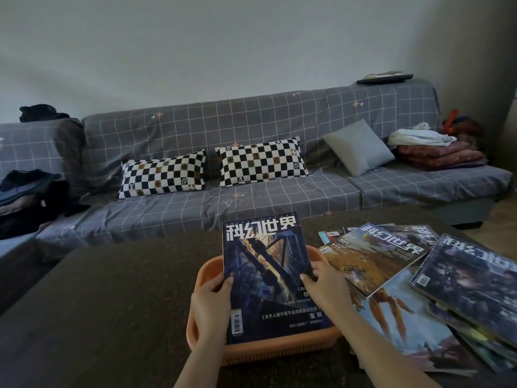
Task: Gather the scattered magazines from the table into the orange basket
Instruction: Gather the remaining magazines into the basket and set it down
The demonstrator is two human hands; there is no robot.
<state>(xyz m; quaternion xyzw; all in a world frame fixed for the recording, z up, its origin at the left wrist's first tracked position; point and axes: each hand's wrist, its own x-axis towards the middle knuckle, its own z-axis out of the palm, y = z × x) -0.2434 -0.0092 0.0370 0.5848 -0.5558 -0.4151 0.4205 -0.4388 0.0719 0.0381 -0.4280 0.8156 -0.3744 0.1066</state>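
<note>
Dark table [112, 289] fills the foreground, grey checked sofa [251, 152] behind it. Left hand [208, 306]: thumb curled over the left edge of the held magazine [268, 275], remaining fingers hidden behind the cover. Right hand [327, 287]: fingers curled onto the right edge, pinching it. Magazine tilted, cover facing the camera, lower end down inside the orange basket [205, 273], top edge above the rim. Basket sits near the table's near edge. Scattered magazines [405, 289] overlap just right of the basket, toward the table's right edge.
</note>
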